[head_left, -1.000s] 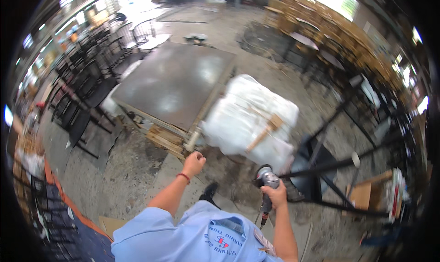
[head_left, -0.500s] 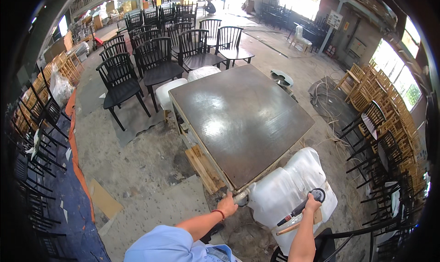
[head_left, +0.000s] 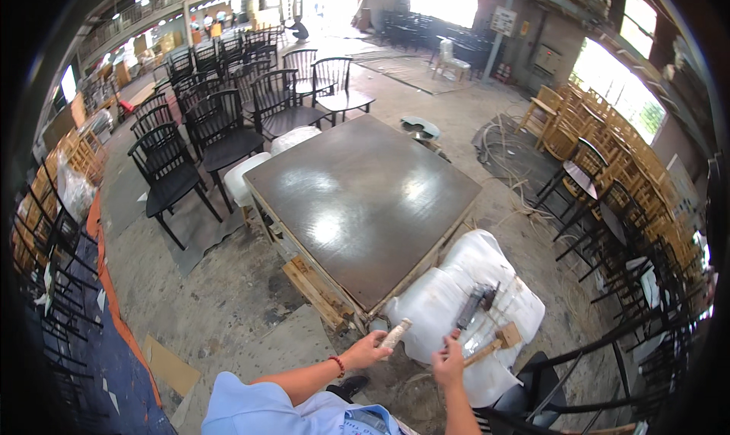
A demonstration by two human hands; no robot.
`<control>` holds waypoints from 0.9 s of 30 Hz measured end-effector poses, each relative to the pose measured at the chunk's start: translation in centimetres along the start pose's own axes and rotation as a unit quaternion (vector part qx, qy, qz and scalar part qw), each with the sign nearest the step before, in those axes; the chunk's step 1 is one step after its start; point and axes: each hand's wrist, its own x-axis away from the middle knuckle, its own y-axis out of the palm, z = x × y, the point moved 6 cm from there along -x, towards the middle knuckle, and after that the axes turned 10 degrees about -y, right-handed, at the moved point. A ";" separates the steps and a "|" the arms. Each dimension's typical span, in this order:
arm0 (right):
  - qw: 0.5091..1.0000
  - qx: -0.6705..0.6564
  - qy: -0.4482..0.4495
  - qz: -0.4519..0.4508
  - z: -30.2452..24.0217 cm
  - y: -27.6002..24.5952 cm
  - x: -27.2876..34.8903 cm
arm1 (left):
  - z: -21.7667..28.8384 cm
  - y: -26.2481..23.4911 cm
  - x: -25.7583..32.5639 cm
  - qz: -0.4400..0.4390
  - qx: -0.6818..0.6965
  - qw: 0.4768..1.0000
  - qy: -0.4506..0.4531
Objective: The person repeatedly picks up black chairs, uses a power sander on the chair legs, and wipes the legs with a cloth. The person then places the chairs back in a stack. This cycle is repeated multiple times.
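My left hand (head_left: 368,351) is closed around a short, pale, roll-shaped piece (head_left: 395,334), which sticks out above the fingers by the near corner of a square table with a dark, glossy top (head_left: 365,207). A grey and black hand-held power tool (head_left: 477,304) lies on a white-wrapped padded surface (head_left: 433,298) at the table's near right side. At its reddish tail end is my right hand (head_left: 449,361), fingers curled; whether they grip that end is hidden. Beside that hand a wooden mallet (head_left: 498,341) rests on the white wrapping.
Rows of black slatted chairs (head_left: 224,123) stand beyond the table on the left. Stacked bare-wood chairs (head_left: 608,138) and black ones line the right. Loose hoses (head_left: 502,161) cross the floor. A dark chair (head_left: 544,389) stands close at my right; wooden boards (head_left: 315,290) show under the table's left edge.
My right hand has gone from the power tool's head to its tail end, and the tool now lies on the wrapping. My left hand has lifted the pale piece away from the table corner.
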 end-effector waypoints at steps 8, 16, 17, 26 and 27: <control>0.980 0.130 -0.075 0.131 -9.3 -8.2 21.1 | 3.3 18.9 9.8 -0.332 -0.078 0.940 -0.014; 0.934 0.234 0.050 0.265 -11.5 -17.7 35.6 | 3.2 33.8 21.4 -0.471 -0.213 0.852 -0.085; 0.929 0.236 0.062 0.278 -11.7 -18.7 37.0 | 3.4 35.2 22.6 -0.486 -0.243 0.836 -0.077; 0.847 0.088 0.004 0.524 -16.4 -33.6 39.4 | 14.9 39.7 20.9 -0.391 -0.152 0.877 0.236; 0.839 -0.019 0.017 0.544 -17.1 -35.5 38.5 | 16.6 39.9 20.2 -0.353 -0.167 0.873 0.293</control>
